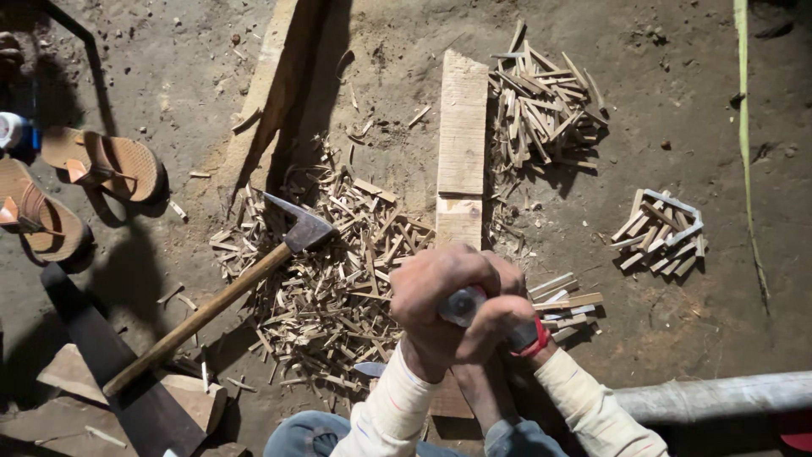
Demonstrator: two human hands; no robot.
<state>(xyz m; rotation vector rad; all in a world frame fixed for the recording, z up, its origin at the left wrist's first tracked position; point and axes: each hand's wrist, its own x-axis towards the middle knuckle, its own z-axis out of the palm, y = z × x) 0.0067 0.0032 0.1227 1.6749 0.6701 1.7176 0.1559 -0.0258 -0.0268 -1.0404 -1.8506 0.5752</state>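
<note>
- Bare earth floor [592, 279], dusty and lit from one side, carries all the work; no desk is present.
- Left hand [440, 309] and right hand [507, 296] are clasped together over a silvery, cylindrical tool handle [463, 305], each grip pressed shut around it; a red part [534, 340] shows below the right hand (the working end is hidden, so its kind cannot be told).
- Wooden plank [462, 144] lies lengthwise just ahead of the hands, its near end under them: stiff, light-looking, with rough splintery edges, best taken by its long sides.
- Hammer [228, 292] rests on a heap of wood splinters [338, 288] to the left; its head looks heavy, so its long wooden shaft is the place to hold.
- Cut sticks lie in a far pile [541, 110], a bundle at right [660, 233] and a few beside the right wrist [567, 300]; light, brittle, likely to prick.
- Sandals [76, 186] lie at far left; a grey pipe [719, 396] crosses lower right.
</note>
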